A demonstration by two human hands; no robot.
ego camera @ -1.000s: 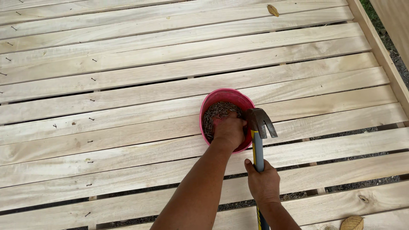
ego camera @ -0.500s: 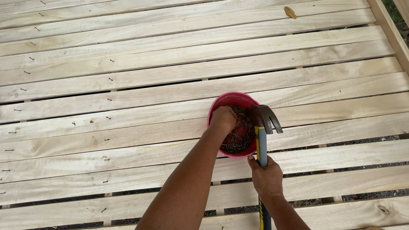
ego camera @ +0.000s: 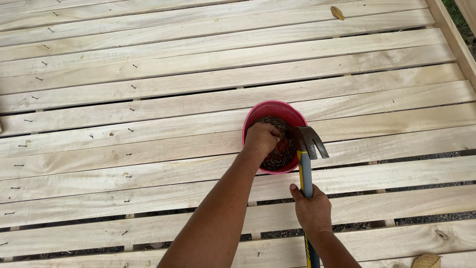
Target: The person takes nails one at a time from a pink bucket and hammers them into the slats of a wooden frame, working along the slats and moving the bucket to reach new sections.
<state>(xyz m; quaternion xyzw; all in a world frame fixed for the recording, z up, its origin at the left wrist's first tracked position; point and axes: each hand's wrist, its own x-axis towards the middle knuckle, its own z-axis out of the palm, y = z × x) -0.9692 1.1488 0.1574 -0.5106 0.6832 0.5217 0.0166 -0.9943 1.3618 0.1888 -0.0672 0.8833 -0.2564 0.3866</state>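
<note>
A pink plastic bowl (ego camera: 270, 109) full of dark nails (ego camera: 282, 154) stands on pale wooden slats. My left hand (ego camera: 262, 139) is down inside the bowl, fingers curled into the nails. My right hand (ego camera: 311, 211) grips the blue and yellow handle of a claw hammer (ego camera: 306, 144), whose dark steel head rests at the bowl's right rim.
The slatted wooden platform (ego camera: 148, 89) fills the view, with gaps showing dark ground near the bottom. Several nails stick half-driven from the boards at the left (ego camera: 130, 130). A dry leaf (ego camera: 337, 13) lies at the top right, another (ego camera: 426, 260) at the bottom right. A raised board edge (ego camera: 453, 34) runs along the right.
The view has shifted slightly. My left hand stays in the bowl, digging in the nails; my right hand still holds the hammer beside it.
</note>
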